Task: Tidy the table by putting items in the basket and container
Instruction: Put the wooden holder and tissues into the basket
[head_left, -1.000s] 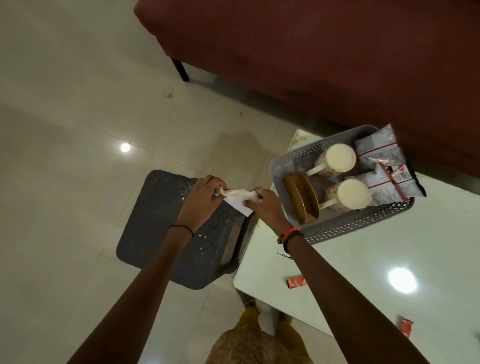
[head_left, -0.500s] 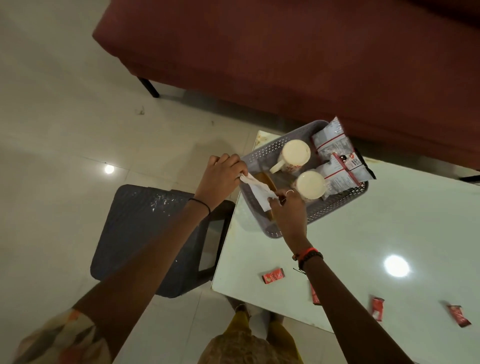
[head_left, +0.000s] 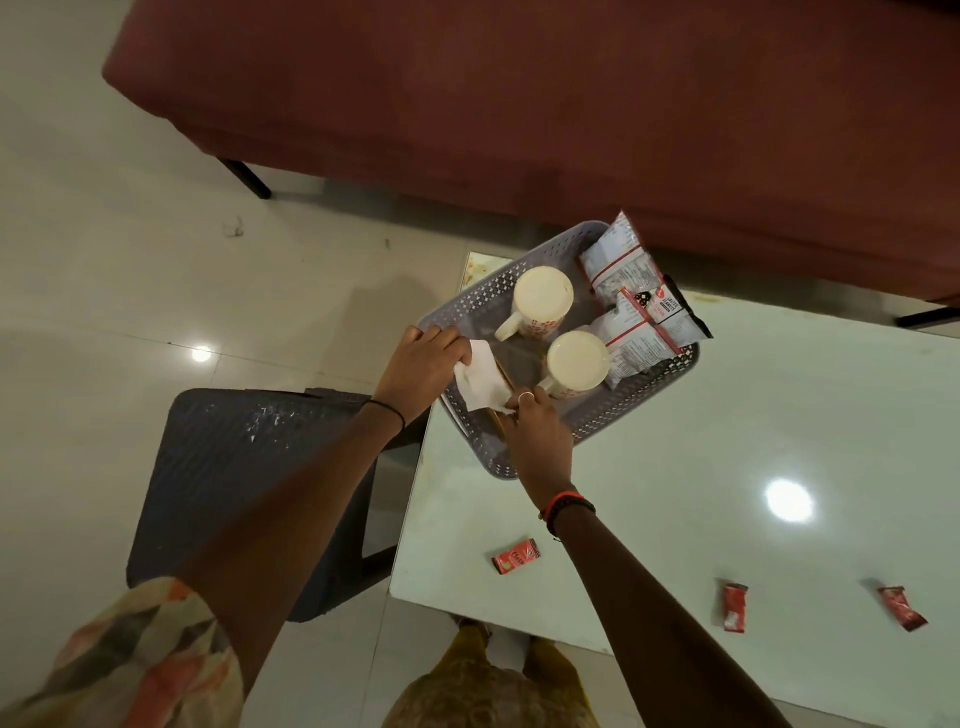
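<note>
Now basket (head_left: 483, 293) w/ mugs (head_left: 543, 299), pkts (head_left: 623, 265), tissue (head_left: 480, 382) above

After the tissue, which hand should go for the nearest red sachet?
Right, likely. Both pinch the tissue, but the right hand is over the table, the red sachet beside its forearm; the left hand reaches in from beyond the table edge.

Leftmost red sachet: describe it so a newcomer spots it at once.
Start at the white table, on the near side of the grey basket. Three red sachets lie there. The leftmost sachet sits left of the right forearm, alone near the table's left edge; the other two lie right of that arm.
</note>
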